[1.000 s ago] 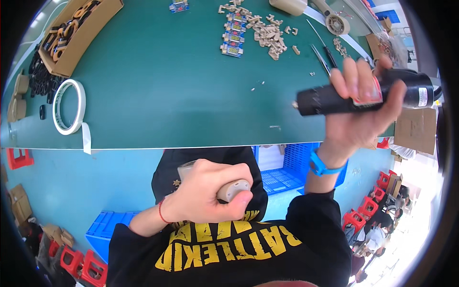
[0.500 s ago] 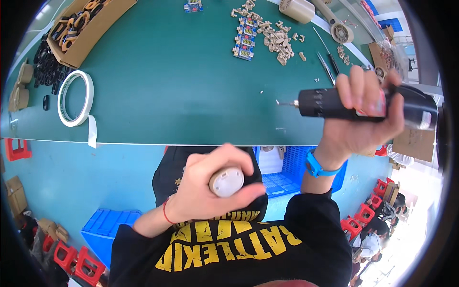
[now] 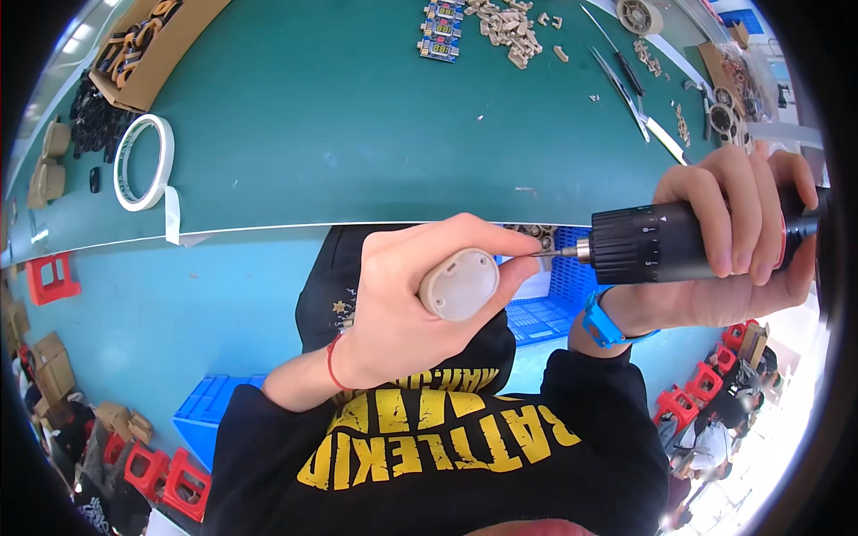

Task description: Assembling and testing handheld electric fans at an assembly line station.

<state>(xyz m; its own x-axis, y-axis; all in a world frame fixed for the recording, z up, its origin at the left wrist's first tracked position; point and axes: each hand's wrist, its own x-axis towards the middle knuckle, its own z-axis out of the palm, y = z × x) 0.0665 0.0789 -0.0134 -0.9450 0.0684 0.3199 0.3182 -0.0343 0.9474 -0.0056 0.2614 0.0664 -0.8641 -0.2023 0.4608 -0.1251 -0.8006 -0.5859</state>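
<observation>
In front of my chest, my left hand (image 3: 398,290) is wrapped round a beige housing with a pale oval end face (image 3: 462,284); small screw holes show near the rim of that face. The thumb and forefinger of this hand come together at the tip of a driver bit (image 3: 565,253). Whether a screw sits between those fingertips is too small to tell. My right hand (image 3: 737,228) grips a black power screwdriver (image 3: 639,244) held level, its bit pointing left. The screwdriver's rear end is partly hidden by my fingers and the dark rim of the picture.
On the green table (image 3: 313,116) are a tape roll (image 3: 125,165), small display boards (image 3: 440,40), a pile of beige parts (image 3: 509,36), tweezers (image 3: 621,85) and a carton of black-and-orange parts (image 3: 147,62). Blue crates (image 3: 214,406) stand below, with red stools (image 3: 183,482) behind.
The screwdriver has come down from over the table, and its bit now meets my left fingertips. My left thumb and forefinger have closed together. The view has shifted slightly.
</observation>
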